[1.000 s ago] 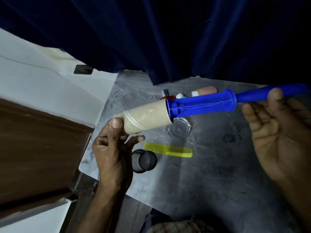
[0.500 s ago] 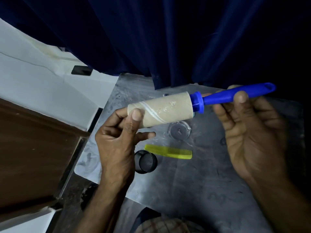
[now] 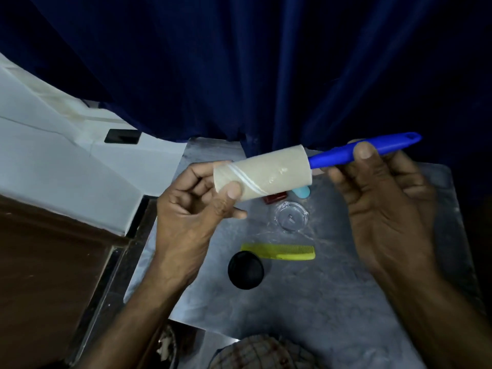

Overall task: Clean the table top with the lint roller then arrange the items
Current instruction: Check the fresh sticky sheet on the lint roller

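I hold a lint roller [image 3: 269, 171] in the air above the grey table top [image 3: 332, 294]. It has a beige sticky roll and a blue handle [image 3: 359, 153]. My left hand [image 3: 194, 211] pinches the roll's free end with thumb and fingers. My right hand [image 3: 378, 198] grips the blue handle. Beneath the roller on the table lie a yellow comb [image 3: 279, 252], a round black lid [image 3: 245, 270], a clear glass dish [image 3: 291, 219], a small red item [image 3: 274, 197] and a light-blue item [image 3: 302, 192].
A dark blue curtain [image 3: 239, 62] hangs over the table's far edge. At the left are a white surface [image 3: 53, 155] with a black phone [image 3: 122, 136] and a brown wooden panel [image 3: 48, 262]. Checked cloth [image 3: 263, 352] shows at the near edge.
The roller has moved from out of its blue cover to bare, and both hands lifted it higher and further over the table; the red and light-blue items now show beneath it.
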A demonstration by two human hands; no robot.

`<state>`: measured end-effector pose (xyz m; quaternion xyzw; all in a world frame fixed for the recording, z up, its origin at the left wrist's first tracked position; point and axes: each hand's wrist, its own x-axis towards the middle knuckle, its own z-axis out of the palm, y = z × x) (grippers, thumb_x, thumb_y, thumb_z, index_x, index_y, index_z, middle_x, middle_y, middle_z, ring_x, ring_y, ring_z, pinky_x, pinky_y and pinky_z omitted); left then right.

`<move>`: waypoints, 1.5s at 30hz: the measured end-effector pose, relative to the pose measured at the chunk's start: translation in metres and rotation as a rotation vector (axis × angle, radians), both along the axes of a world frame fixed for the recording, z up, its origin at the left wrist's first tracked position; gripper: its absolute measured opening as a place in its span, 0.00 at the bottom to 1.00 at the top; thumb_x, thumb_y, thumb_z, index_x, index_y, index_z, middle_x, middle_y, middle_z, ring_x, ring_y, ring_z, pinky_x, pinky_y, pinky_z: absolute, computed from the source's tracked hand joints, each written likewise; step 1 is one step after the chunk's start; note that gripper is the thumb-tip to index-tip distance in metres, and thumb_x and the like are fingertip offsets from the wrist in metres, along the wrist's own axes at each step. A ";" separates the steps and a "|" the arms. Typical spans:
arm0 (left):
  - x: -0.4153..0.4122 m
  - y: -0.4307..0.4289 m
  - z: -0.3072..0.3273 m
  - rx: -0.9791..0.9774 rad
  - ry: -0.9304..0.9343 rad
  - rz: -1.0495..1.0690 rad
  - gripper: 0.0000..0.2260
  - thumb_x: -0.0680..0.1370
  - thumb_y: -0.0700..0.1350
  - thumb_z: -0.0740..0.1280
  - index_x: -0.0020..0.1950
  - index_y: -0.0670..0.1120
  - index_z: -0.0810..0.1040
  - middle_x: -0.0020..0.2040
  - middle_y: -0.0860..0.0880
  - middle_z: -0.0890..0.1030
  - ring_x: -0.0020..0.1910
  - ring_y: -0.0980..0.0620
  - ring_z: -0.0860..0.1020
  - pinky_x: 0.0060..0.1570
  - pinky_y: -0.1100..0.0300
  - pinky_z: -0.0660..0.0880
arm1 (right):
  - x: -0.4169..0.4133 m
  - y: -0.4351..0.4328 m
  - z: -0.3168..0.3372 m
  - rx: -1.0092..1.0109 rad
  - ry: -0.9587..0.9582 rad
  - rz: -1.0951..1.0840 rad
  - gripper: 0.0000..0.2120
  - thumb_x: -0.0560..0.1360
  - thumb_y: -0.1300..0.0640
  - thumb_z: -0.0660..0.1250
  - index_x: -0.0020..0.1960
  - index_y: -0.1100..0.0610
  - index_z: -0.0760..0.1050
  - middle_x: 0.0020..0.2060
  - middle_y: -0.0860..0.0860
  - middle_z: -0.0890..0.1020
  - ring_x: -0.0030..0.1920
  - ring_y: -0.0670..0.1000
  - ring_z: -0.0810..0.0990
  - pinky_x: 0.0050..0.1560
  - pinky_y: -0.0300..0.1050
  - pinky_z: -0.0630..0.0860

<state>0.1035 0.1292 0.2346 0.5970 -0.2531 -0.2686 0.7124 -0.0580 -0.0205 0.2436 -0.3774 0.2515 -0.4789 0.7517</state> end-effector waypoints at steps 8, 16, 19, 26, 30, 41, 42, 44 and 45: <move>0.009 0.004 -0.017 -0.057 -0.973 -0.017 0.13 0.78 0.43 0.78 0.60 0.43 0.85 0.66 0.45 0.84 0.70 0.41 0.79 0.71 0.41 0.74 | -0.009 0.016 -0.006 0.069 0.018 -0.191 0.05 0.74 0.58 0.71 0.41 0.51 0.84 0.38 0.46 0.86 0.41 0.43 0.86 0.46 0.38 0.83; -0.012 0.003 -0.053 0.146 -0.644 -0.247 0.09 0.80 0.52 0.72 0.53 0.49 0.88 0.51 0.56 0.89 0.54 0.55 0.85 0.56 0.52 0.80 | -0.029 0.031 -0.022 0.118 -0.017 -0.312 0.03 0.76 0.60 0.70 0.47 0.54 0.82 0.43 0.50 0.86 0.47 0.48 0.87 0.52 0.40 0.83; -0.030 -0.013 -0.061 0.148 0.009 -0.448 0.17 0.77 0.53 0.73 0.60 0.44 0.86 0.54 0.49 0.90 0.53 0.52 0.88 0.52 0.59 0.83 | -0.031 0.046 -0.041 0.198 -0.023 -0.329 0.06 0.74 0.62 0.70 0.51 0.58 0.81 0.48 0.54 0.86 0.51 0.52 0.86 0.53 0.41 0.84; -0.083 -0.040 -0.109 0.181 0.540 -0.437 0.08 0.75 0.48 0.77 0.53 0.50 0.89 0.54 0.46 0.89 0.49 0.53 0.86 0.46 0.61 0.83 | -0.064 0.080 -0.106 0.337 -0.008 -0.317 0.09 0.71 0.69 0.70 0.49 0.60 0.82 0.50 0.59 0.85 0.58 0.60 0.84 0.57 0.45 0.84; -0.108 -0.054 -0.136 0.232 0.573 -0.423 0.11 0.75 0.48 0.80 0.56 0.48 0.87 0.51 0.47 0.88 0.46 0.53 0.86 0.47 0.59 0.83 | -0.088 0.080 -0.139 0.244 0.233 -0.234 0.10 0.70 0.66 0.75 0.51 0.60 0.83 0.51 0.62 0.86 0.55 0.66 0.86 0.56 0.50 0.84; -0.140 -0.101 -0.195 0.418 0.351 -0.389 0.08 0.79 0.36 0.76 0.57 0.41 0.84 0.46 0.43 0.86 0.44 0.50 0.82 0.43 0.58 0.79 | -0.122 0.009 -0.181 -0.382 1.177 0.081 0.05 0.78 0.51 0.72 0.50 0.47 0.76 0.38 0.44 0.83 0.39 0.44 0.83 0.38 0.37 0.78; -0.138 -0.106 -0.199 0.414 0.330 -0.394 0.09 0.79 0.36 0.76 0.58 0.40 0.84 0.47 0.43 0.87 0.45 0.50 0.82 0.44 0.59 0.80 | -0.121 0.005 -0.184 -0.434 1.220 0.092 0.06 0.79 0.49 0.70 0.49 0.49 0.75 0.36 0.46 0.82 0.36 0.46 0.82 0.36 0.42 0.78; -0.135 -0.117 -0.206 0.425 0.280 -0.414 0.10 0.78 0.35 0.76 0.59 0.40 0.84 0.50 0.41 0.89 0.46 0.51 0.84 0.48 0.58 0.82 | -0.120 -0.004 -0.191 -0.548 1.338 0.151 0.11 0.80 0.45 0.65 0.47 0.53 0.74 0.33 0.48 0.80 0.32 0.51 0.78 0.34 0.48 0.75; -0.133 -0.122 -0.210 0.445 0.238 -0.435 0.10 0.78 0.36 0.77 0.59 0.40 0.84 0.51 0.39 0.89 0.47 0.51 0.84 0.50 0.56 0.82 | -0.119 -0.008 -0.196 -0.572 1.387 0.190 0.12 0.80 0.45 0.64 0.47 0.54 0.73 0.33 0.49 0.80 0.33 0.52 0.78 0.35 0.49 0.75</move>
